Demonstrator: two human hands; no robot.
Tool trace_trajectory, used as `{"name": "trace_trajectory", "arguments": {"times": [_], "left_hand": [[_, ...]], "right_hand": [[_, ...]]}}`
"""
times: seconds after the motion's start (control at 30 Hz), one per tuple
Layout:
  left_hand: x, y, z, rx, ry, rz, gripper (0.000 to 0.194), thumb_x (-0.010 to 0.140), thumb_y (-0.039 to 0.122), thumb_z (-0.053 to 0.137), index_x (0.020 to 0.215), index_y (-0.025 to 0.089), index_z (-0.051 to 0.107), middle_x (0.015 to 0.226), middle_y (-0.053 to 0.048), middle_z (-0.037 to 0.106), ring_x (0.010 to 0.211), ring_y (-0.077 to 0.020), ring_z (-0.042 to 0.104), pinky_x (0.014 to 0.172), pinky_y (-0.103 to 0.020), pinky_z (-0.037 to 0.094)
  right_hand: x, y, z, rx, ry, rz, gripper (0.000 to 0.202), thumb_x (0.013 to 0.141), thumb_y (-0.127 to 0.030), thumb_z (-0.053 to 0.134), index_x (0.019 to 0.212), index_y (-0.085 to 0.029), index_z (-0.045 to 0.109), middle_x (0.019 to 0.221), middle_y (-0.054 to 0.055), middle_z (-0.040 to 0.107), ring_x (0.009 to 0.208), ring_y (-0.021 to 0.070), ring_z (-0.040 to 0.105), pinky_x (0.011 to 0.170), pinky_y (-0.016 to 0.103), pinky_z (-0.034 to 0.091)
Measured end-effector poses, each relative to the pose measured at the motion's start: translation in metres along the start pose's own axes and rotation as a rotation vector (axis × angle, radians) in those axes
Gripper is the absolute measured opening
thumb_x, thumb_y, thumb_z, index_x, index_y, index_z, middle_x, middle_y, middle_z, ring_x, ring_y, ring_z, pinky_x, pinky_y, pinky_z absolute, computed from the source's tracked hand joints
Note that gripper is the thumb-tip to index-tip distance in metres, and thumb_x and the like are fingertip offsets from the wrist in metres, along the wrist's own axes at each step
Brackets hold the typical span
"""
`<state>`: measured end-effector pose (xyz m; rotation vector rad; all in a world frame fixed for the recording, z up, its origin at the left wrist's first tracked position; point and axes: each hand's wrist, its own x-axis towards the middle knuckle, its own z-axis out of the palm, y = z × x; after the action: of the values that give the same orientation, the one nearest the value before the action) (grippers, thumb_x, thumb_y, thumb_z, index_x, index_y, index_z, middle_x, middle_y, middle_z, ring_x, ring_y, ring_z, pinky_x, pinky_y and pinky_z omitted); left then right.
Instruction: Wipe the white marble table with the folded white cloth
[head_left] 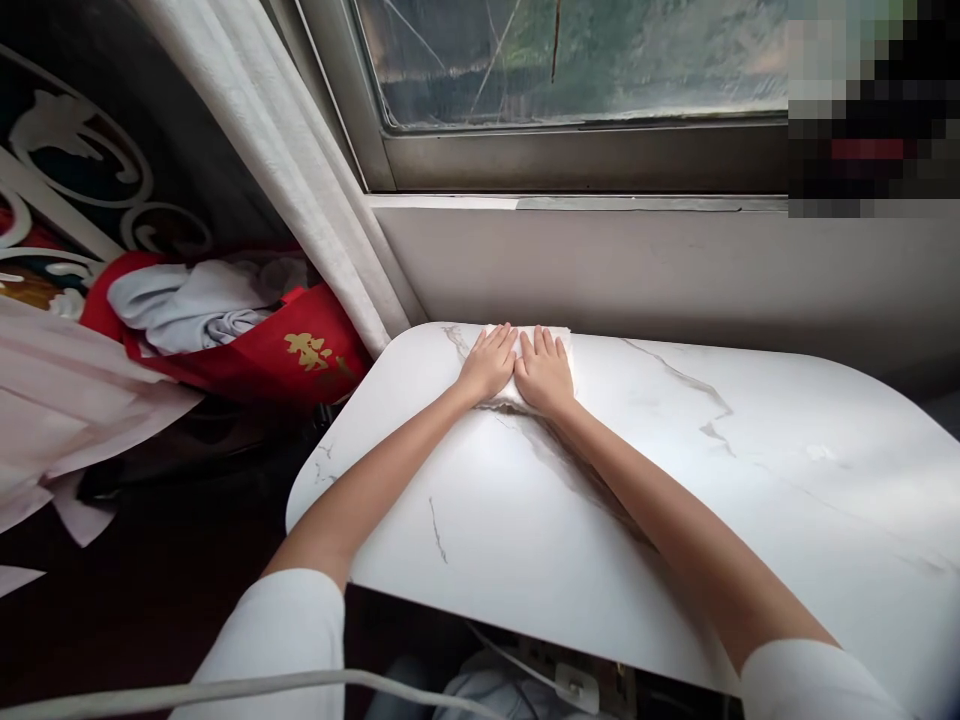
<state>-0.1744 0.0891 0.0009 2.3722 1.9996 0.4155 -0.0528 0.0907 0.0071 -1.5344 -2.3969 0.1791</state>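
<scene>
A white cloth point(566, 338) lies folded on the white marble-patterned table point(450, 470), close to its far edge. My left hand point(489, 364) rests flat on the left part of the cloth, fingers stretched out. Beside it, my right hand point(544, 368) presses flat on the right part, its fingers slightly apart. The two hands nearly touch at the thumbs. Both palms hide most of the cloth, and its near edge shows below the hands.
Behind the table is a wall point(637, 260) under a window point(585, 70). A pale curtain point(300, 130) hangs at the left, near a red bag point(247, 360) of light clothes. A white cable point(300, 682) crosses the foreground; a plug point(576, 688) shows below the table's edge.
</scene>
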Motion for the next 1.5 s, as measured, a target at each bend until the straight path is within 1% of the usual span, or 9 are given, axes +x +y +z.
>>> {"name": "trace_trajectory", "arguments": {"times": [0.33,0.43,0.53,0.7,0.83,1.0,1.13,1.33,1.5], "left_hand": [[-0.185,-0.012,-0.042,0.046,0.029,0.023,0.051,0.097,0.026,0.017,0.142,0.007,0.031,0.149,-0.013,0.030,0.140,-0.0189,0.018,0.115,-0.043,0.016],[-0.221,-0.034,-0.054,0.060,0.015,-0.009,0.052,0.097,0.029,0.016,0.141,0.005,0.032,0.149,-0.014,0.031,0.140,-0.0192,0.019,0.114,-0.043,0.017],[-0.234,-0.062,-0.062,0.074,0.005,-0.051,0.054,0.097,0.031,0.016,0.140,0.005,0.035,0.148,-0.015,0.032,0.139,-0.0199,0.022,0.114,-0.043,0.018],[-0.202,-0.098,-0.063,0.082,-0.007,-0.091,0.054,0.094,0.030,0.019,0.139,0.005,0.036,0.147,-0.014,0.033,0.138,-0.0198,0.025,0.114,-0.042,0.017],[-0.131,-0.115,-0.050,0.092,-0.013,-0.096,0.052,0.092,0.024,0.022,0.141,0.011,0.034,0.149,-0.009,0.032,0.139,-0.0164,0.024,0.114,-0.040,0.015],[-0.027,-0.117,-0.026,0.080,-0.037,-0.042,0.051,0.091,0.020,0.027,0.141,0.011,0.035,0.149,-0.008,0.031,0.139,-0.0162,0.023,0.114,-0.038,0.014],[0.019,-0.110,-0.016,0.061,-0.054,0.006,0.051,0.091,0.019,0.028,0.140,0.008,0.036,0.149,-0.009,0.031,0.138,-0.0166,0.024,0.114,-0.035,0.013],[0.008,-0.104,-0.015,0.079,-0.025,0.005,0.051,0.092,0.018,0.025,0.141,0.010,0.033,0.150,-0.009,0.029,0.139,-0.0156,0.022,0.114,-0.037,0.013],[-0.054,-0.077,-0.020,0.095,0.024,-0.024,0.050,0.092,0.020,0.026,0.140,0.010,0.035,0.149,-0.010,0.031,0.139,-0.0187,0.023,0.114,-0.040,0.015]], "right_hand": [[-0.123,-0.089,-0.010,0.292,-0.212,-0.237,0.061,0.091,-0.028,0.031,0.147,-0.007,0.020,0.155,0.015,0.012,0.141,0.0271,-0.004,0.114,0.049,0.002],[-0.135,-0.122,-0.006,0.386,-0.248,-0.308,0.065,0.089,-0.028,0.039,0.146,-0.004,0.021,0.154,0.019,0.012,0.141,0.0292,-0.004,0.114,0.050,0.001],[-0.129,-0.149,0.002,0.427,-0.263,-0.352,0.068,0.087,-0.030,0.042,0.145,-0.001,0.022,0.153,0.022,0.013,0.141,0.0309,-0.003,0.114,0.050,0.001],[-0.083,-0.160,0.016,0.393,-0.220,-0.345,0.062,0.090,-0.030,0.034,0.144,0.001,0.025,0.151,0.023,0.019,0.141,0.0295,0.006,0.114,0.047,0.004],[-0.023,-0.138,0.027,0.255,-0.140,-0.311,0.057,0.093,-0.027,0.024,0.143,0.002,0.027,0.151,0.021,0.023,0.141,0.0259,0.013,0.114,0.043,0.005],[0.042,-0.095,0.036,0.115,-0.014,-0.119,0.055,0.093,-0.027,0.027,0.143,-0.004,0.031,0.151,0.019,0.024,0.140,0.0271,0.016,0.112,0.045,0.009],[0.064,-0.073,0.037,0.084,0.053,-0.007,0.055,0.092,-0.026,0.026,0.142,-0.005,0.032,0.151,0.020,0.025,0.140,0.0297,0.017,0.111,0.048,0.010],[0.053,-0.073,0.033,0.091,0.028,-0.013,0.055,0.093,-0.027,0.025,0.143,-0.004,0.030,0.151,0.020,0.023,0.140,0.0282,0.015,0.111,0.048,0.007],[0.000,-0.081,0.021,0.122,-0.009,-0.097,0.055,0.094,-0.029,0.025,0.143,-0.004,0.029,0.152,0.019,0.021,0.141,0.0273,0.013,0.112,0.047,0.007]]}}
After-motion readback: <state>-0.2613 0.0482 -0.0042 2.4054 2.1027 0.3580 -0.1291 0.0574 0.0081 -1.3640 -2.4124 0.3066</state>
